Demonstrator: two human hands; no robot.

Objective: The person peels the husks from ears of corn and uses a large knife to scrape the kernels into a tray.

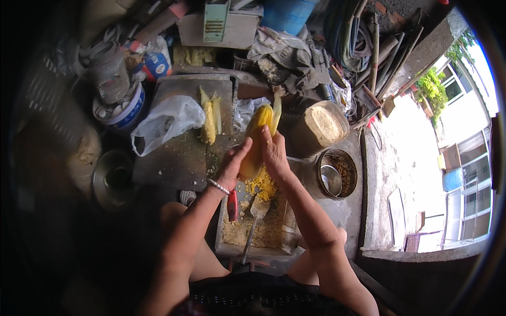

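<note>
Between my two hands, above a shallow tray (pixel 291 231), is a large yellow vegetable (pixel 252 158), with its pale husk or stalk at the top; whether it is an ear of corn or a squash I cannot tell. My left hand (pixel 234 164) grips its lower left side. Its right side is held by my right hand (pixel 274 152), thumb laid across the front. Yellow corn kernels (pixel 264 185) lie in the tray beneath, with a small metal scoop (pixel 259 208) over meal-like crumbs. A red-handled tool (pixel 233 205) rests at the tray's left side, its far end hidden.
Left of the hands, a partly stripped corn cob (pixel 209 120) and a clear plastic bag (pixel 172 118) lie on a board. At right stand a tub of meal (pixel 326 123) and a round pail (pixel 348 173) with a metal bowl (pixel 331 180) inside. Sticks (pixel 375 55) lean behind.
</note>
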